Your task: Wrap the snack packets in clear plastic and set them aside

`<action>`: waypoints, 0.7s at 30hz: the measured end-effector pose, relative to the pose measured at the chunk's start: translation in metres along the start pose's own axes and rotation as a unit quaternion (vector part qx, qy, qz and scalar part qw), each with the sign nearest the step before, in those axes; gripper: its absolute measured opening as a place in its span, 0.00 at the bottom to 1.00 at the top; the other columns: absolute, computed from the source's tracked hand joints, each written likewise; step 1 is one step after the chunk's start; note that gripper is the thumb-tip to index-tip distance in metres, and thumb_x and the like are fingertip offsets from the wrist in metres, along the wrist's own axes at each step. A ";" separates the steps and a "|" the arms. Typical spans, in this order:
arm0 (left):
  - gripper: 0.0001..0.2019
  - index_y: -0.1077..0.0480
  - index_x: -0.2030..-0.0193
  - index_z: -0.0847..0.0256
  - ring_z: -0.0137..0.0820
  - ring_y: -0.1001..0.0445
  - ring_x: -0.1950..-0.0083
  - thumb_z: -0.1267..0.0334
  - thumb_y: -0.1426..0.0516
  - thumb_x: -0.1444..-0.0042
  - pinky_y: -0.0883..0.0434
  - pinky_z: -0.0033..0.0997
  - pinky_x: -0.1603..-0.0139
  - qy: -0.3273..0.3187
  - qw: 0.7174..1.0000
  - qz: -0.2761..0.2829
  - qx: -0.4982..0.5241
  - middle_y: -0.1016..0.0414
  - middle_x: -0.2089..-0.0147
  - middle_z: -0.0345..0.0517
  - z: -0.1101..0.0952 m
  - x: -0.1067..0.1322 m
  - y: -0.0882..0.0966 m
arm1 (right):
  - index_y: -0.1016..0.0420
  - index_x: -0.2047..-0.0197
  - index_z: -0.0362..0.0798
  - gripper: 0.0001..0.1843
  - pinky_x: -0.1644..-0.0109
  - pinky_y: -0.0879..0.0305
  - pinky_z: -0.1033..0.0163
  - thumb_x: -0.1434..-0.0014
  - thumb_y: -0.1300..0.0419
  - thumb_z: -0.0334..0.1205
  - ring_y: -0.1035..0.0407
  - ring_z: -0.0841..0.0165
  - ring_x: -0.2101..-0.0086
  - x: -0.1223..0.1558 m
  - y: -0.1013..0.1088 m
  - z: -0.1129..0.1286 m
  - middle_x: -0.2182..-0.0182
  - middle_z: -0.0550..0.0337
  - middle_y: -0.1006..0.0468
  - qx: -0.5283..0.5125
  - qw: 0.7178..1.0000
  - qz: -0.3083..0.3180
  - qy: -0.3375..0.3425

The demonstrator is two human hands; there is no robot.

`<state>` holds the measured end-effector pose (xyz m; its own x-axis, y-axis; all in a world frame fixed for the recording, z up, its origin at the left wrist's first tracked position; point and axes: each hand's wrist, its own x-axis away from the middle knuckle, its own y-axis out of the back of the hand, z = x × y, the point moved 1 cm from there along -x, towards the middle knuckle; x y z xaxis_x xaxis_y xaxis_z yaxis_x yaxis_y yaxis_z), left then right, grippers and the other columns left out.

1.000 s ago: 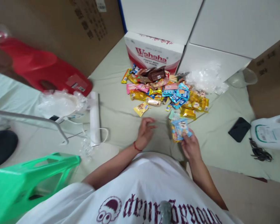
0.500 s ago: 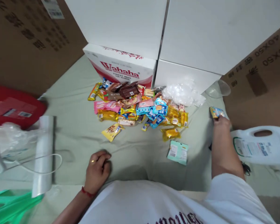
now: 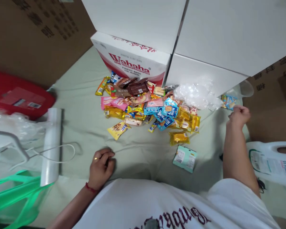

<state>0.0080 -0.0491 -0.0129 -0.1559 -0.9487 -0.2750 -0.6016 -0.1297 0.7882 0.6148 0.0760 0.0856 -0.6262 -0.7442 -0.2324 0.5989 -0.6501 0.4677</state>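
My left hand [image 3: 102, 167] rests on the pale green cloth with its fingers curled, wearing a ring and a red wrist cord. Nothing shows in it. My right hand [image 3: 239, 117] is closed at the lower right corner of a blue-and-yellow snack packet [image 3: 228, 101], which appears pinched in the fingertips. The packet is at the right end of a crumpled clear plastic bag [image 3: 195, 95]. In the middle lies a pile of wrapped snacks [image 3: 143, 105]. In front of it are a yellow cookie packet [image 3: 119, 129], a yellow-wrapped cake [image 3: 179, 138] and a mint-green packet [image 3: 185, 158].
Behind the pile stands a Wahaha carton [image 3: 133, 63] against white panels. A clear plastic cup [image 3: 246, 88] and a white jug [image 3: 271, 162] are at the right. At the left are a red container [image 3: 19, 95], a plastic roll [image 3: 51, 146] and a green bag [image 3: 16, 197].
My right hand has moved forward with the blue-and-yellow snack packet, which is now close to the clear plastic bag. The view has shifted a little. My left hand stays on the cloth.
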 end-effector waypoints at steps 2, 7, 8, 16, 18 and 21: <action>0.06 0.24 0.61 0.57 0.38 0.24 0.53 0.67 0.43 0.42 0.24 0.39 0.52 0.013 1.000 -0.004 0.028 0.25 0.55 0.48 -0.001 -0.003 0.002 | 0.20 0.55 0.48 0.19 0.67 0.33 0.60 0.32 0.40 0.56 0.36 0.70 0.74 0.038 0.011 -0.003 0.69 0.58 0.24 0.013 1.000 0.022 -0.013; 0.07 0.25 0.68 0.56 0.32 0.24 0.61 0.68 0.44 0.40 0.26 0.33 0.59 0.036 0.993 -0.009 0.113 0.24 0.63 0.44 -0.016 -0.017 0.004 | 0.19 0.52 0.53 0.23 0.51 0.30 0.49 0.47 0.31 0.57 0.26 0.56 0.57 0.181 0.017 -0.004 0.58 0.53 0.17 0.134 0.942 0.302 0.055; 0.08 0.26 0.68 0.56 0.32 0.24 0.62 0.68 0.44 0.40 0.27 0.33 0.59 0.030 0.992 -0.008 0.124 0.24 0.63 0.44 -0.020 -0.020 0.003 | 0.19 0.52 0.52 0.22 0.49 0.31 0.47 0.45 0.33 0.56 0.26 0.54 0.56 0.205 0.015 -0.001 0.58 0.52 0.17 0.163 0.929 0.327 0.059; 0.11 0.26 0.66 0.56 0.32 0.24 0.61 0.71 0.48 0.41 0.26 0.31 0.60 -0.032 0.983 0.037 0.176 0.24 0.62 0.46 -0.043 -0.030 -0.002 | 0.21 0.60 0.51 0.16 0.60 0.31 0.60 0.37 0.38 0.56 0.28 0.63 0.66 0.245 0.002 0.074 0.67 0.61 0.20 0.058 0.874 0.480 -0.047; 0.11 0.26 0.66 0.57 0.32 0.24 0.61 0.72 0.48 0.41 0.26 0.31 0.60 -0.038 0.982 0.030 0.185 0.24 0.62 0.45 -0.040 -0.026 0.001 | 0.22 0.60 0.50 0.19 0.59 0.31 0.60 0.39 0.36 0.58 0.28 0.63 0.65 0.222 -0.013 0.091 0.67 0.61 0.21 0.035 0.904 0.425 -0.028; 0.11 0.26 0.65 0.56 0.32 0.24 0.60 0.72 0.48 0.41 0.26 0.31 0.59 -0.029 0.982 0.008 0.185 0.24 0.61 0.45 -0.031 -0.016 0.010 | 0.22 0.54 0.49 0.24 0.58 0.31 0.58 0.43 0.34 0.59 0.28 0.63 0.65 0.174 -0.045 0.104 0.66 0.59 0.22 0.055 0.954 0.294 0.024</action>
<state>0.0285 -0.0441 0.0160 -0.2056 -0.9306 -0.3029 -0.8407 0.0095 0.5414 0.4273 -0.0081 0.1126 -0.1735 -0.9829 0.0609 0.7821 -0.1000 0.6151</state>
